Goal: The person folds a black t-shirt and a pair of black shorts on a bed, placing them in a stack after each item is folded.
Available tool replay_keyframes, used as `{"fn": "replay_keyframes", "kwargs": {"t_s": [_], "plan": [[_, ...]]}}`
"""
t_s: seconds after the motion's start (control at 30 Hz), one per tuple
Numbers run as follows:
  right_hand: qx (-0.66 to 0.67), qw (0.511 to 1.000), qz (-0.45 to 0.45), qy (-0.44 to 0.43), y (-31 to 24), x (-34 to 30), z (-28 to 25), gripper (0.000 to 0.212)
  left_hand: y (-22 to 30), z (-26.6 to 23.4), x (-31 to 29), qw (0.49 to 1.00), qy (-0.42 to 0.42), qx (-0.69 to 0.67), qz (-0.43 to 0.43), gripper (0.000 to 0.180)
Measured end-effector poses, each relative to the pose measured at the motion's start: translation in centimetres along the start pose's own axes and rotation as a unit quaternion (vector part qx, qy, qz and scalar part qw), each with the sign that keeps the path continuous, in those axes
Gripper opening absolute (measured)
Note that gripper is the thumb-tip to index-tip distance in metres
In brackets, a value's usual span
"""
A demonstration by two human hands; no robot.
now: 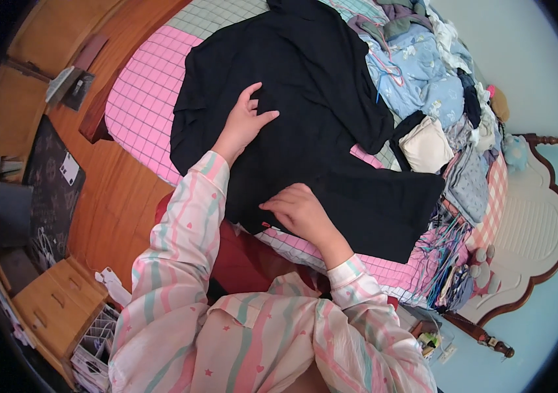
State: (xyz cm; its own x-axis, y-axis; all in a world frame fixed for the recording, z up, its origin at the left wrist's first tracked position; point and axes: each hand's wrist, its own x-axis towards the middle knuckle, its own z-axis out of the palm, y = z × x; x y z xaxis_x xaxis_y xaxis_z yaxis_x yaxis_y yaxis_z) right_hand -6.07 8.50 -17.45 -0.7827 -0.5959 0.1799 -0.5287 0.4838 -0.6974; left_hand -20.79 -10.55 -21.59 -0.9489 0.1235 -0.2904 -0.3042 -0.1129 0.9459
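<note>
1. Left hand (243,128): thumb and fingers spread wide in a curve above dark cloth, nothing visible between them; whether the skin touches the fabric I cannot tell. Right hand (300,213): fingers bent and drawn narrow, low over the cloth's near edge; whether they pinch it I cannot tell.
2. Bed (138,105): rounded corner, pink sheet with a thin dark grid, and a pale ribbed headboard (531,216) edged in curved brown wood.
3. Garment (292,92): black, matt, softly creased, spread across the middle of the bed under both hands; its left edge ripples in loose folds, while a broad, flatter panel runs right to a straight end.
4. Blue cloth (416,72): pale-patterned, crumpled, among heaped clothes beyond the garment.
5. Hangers (439,259): slim, many-coloured, bunched near the flat panel's end.
6. Cream cloth (426,147): plump, roughly square, just beside the garment.
7. Tag (266,224): tiny, red, at the garment's near edge, just below the right fingertips.
</note>
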Motion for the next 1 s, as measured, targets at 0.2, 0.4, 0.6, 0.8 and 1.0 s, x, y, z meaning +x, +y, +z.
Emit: {"fn": "replay_keyframes", "kwargs": {"t_s": [0.2, 0.4, 0.6, 0.8, 1.0], "plan": [[-0.096, 0.985, 0.047, 0.136, 1.6, -3.0, -4.2, 0.028, -0.8, -0.8, 0.3, 0.976, 0.049, 0.209, 0.039, 0.062], [-0.322, 0.900, 0.222, 0.191, 9.3, -9.6, -13.4, 0.059, 2.2, 3.7, -3.3, 0.803, 0.122, 0.481, 0.331, 0.045], [-0.397, 0.875, 0.273, 0.042, 15.6, -15.3, -20.5, 0.071, 0.7, 12.1, -6.4, 0.784, -0.100, 0.469, 0.395, 0.042], [-0.410, 0.886, 0.212, 0.043, 17.4, -16.0, -25.4, 0.039, -1.3, 15.0, -6.8, 0.766, -0.100, 0.529, 0.351, 0.040], [-0.423, 0.860, 0.280, 0.045, 19.1, -20.7, -28.7, 0.038, -0.9, 16.9, -6.6, 0.728, -0.089, 0.570, 0.370, 0.037]]}}
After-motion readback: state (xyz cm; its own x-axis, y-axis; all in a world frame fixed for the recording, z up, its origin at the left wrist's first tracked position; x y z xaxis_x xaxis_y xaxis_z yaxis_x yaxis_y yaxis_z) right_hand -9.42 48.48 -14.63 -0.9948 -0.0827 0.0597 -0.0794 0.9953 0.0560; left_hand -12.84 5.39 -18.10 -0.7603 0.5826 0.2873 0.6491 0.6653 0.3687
